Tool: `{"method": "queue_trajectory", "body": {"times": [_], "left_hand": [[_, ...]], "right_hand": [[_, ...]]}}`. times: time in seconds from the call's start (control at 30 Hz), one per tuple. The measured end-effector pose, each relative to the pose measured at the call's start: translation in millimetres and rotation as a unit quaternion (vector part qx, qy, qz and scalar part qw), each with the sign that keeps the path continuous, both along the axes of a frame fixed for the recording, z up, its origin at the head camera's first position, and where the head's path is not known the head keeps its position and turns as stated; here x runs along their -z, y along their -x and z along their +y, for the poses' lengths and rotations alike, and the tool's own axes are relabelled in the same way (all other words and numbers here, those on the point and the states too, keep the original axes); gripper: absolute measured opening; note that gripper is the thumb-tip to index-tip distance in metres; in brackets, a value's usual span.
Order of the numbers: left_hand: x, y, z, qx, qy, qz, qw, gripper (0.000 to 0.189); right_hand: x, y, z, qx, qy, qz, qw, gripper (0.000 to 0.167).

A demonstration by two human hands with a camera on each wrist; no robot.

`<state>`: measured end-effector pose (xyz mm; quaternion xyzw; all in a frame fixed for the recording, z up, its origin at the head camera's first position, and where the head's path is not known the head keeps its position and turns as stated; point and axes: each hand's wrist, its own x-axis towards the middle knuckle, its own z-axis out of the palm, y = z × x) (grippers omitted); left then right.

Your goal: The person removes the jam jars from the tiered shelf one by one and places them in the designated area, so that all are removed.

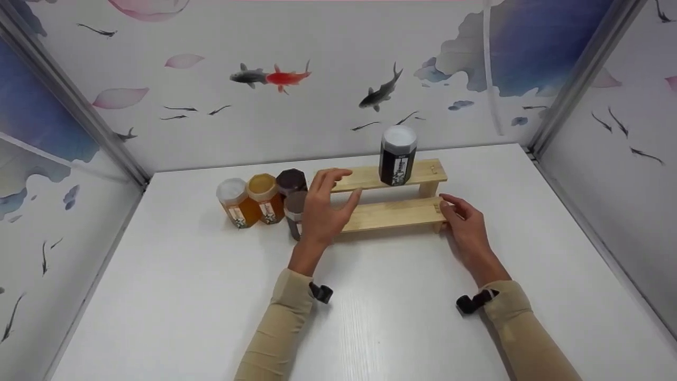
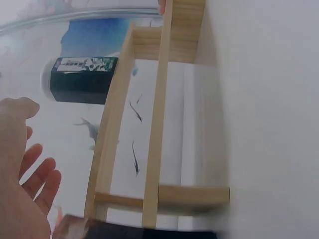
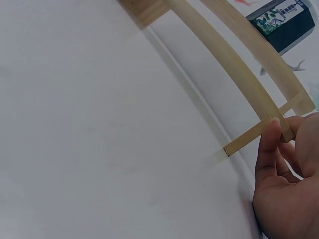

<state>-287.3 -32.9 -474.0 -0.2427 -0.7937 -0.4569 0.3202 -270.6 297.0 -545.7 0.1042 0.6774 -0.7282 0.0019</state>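
Note:
A two-step wooden rack (image 1: 391,214) stands on the white table. On its upper step is a dark octagonal jar (image 1: 398,159) with a white lid and a printed label, upright toward the right. My right hand (image 1: 468,230) pinches the right end of the lower step between thumb and fingers, as the right wrist view also shows. My left hand (image 1: 323,211) is raised near the rack's left end with fingers spread and nothing in them. In the left wrist view it is apart from the dark jar (image 2: 82,79). The rack's left end is partly hidden behind this hand.
Left of the rack, close together, stand an amber jar with a white lid (image 1: 238,203), an amber jar with a yellow lid (image 1: 267,198), a dark-lidded jar (image 1: 292,181) and a brownish-lidded jar (image 1: 294,214), partly covered by my left hand. Printed wall panels (image 1: 317,127) enclose the table.

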Motion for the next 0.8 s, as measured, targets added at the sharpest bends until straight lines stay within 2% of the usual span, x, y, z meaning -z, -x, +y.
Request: {"method": "queue_trajectory", "body": {"times": [0.13,0.3,0.47,0.53,0.7,0.8], "left_hand": [[-4.8,6.0,28.2,0.027,-0.011,-0.044,0.9986,0.05],[-10.5,13.8,58.3,0.03,-0.002,-0.081,0.9962,0.07],[-11.8,24.5,82.5,0.032,-0.003,-0.082,0.9961,0.084],[-11.4,27.3,90.0,0.039,-0.011,-0.08,0.996,0.086],[-11.0,32.1,102.3,0.056,-0.031,-0.078,0.9949,0.08],[-11.3,33.6,104.7,0.06,-0.04,-0.081,0.9941,0.075]], "right_hand": [[0.1,-0.9,0,-0.009,-0.007,-0.003,0.9999,0.06],[-1.0,-1.3,-1,-0.017,0.003,-0.004,0.9998,0.062],[-2.4,-0.8,0,-0.01,0.006,-0.001,0.9999,0.06],[-2.5,-0.9,1,-0.005,-0.015,0.0,0.9999,0.059],[-1.6,-0.3,2,0.004,-0.074,0.0,0.9973,0.058],[-0.4,1.2,2,0.005,-0.074,-0.004,0.9973,0.057]]}}
